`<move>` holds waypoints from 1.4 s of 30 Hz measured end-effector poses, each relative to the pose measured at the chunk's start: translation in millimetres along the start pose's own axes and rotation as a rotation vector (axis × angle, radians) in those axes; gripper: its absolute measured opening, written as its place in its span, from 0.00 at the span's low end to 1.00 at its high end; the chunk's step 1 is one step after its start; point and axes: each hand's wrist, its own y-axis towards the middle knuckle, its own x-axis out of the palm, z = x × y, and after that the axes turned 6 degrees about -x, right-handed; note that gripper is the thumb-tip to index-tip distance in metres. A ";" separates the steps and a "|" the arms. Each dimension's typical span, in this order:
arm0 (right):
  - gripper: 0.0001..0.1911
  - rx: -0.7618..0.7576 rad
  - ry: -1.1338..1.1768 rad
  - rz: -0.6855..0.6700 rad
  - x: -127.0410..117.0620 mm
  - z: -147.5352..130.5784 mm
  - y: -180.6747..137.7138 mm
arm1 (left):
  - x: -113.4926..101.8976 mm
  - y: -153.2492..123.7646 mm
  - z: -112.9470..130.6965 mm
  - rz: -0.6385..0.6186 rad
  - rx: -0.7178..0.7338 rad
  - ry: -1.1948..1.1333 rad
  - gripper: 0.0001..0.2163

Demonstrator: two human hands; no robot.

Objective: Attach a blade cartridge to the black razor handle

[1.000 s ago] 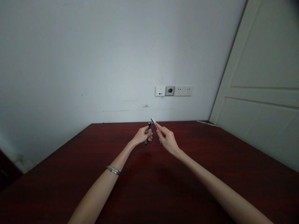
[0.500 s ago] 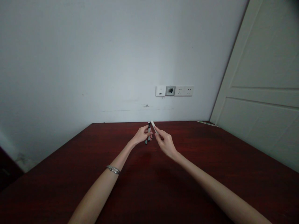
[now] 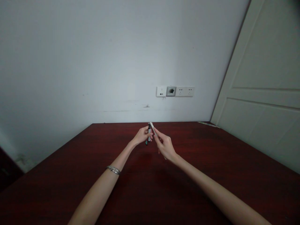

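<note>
My left hand is closed around a small razor with a grey handle, dark ends and a narrow T-shaped head pointing up. Below those fingers pokes a dark piece with a green mark; whether it belongs to the razor I cannot tell. In my right hand, pinched and tilted up to the left, is a slim white toothbrush. Its tip is at the razor's head, touching or very close. Part of the toothbrush's handle is hidden by the hand, and its end shows below the palm.
Both hands are above a dark red wooden table. Behind it rises a pale wall with a row of sockets. A white panelled door stands along the right. A thin strip lies at the table's far right edge.
My right hand has shifted slightly, bringing the toothbrush tip left and a little down, against or nearer the razor's head. The left hand has hardly moved.
</note>
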 end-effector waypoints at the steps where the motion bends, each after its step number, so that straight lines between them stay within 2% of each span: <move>1: 0.25 0.000 0.004 0.006 -0.5 -0.2 1.2 | 0.2 0.3 -0.6 0.003 -0.001 0.000 0.14; 11: 0.24 -0.076 -0.020 0.001 1.2 6.9 0.1 | 1.2 -3.2 8.7 0.016 0.021 0.057 0.14; 21: 0.25 -0.040 -0.021 0.020 9.0 7.1 -3.6 | -1.0 -2.8 6.0 0.026 0.017 0.025 0.11; 28: 0.24 -0.079 -0.030 0.030 9.8 9.8 -1.5 | -2.7 -1.3 1.5 0.023 0.038 0.032 0.12; 34: 0.23 -0.157 -0.064 0.023 13.5 11.8 -8.5 | -0.7 -3.8 5.0 0.063 0.013 0.072 0.06; 42: 0.23 -0.214 -0.081 0.045 14.7 13.0 -2.7 | 0.3 -5.3 8.3 0.082 0.024 0.095 0.06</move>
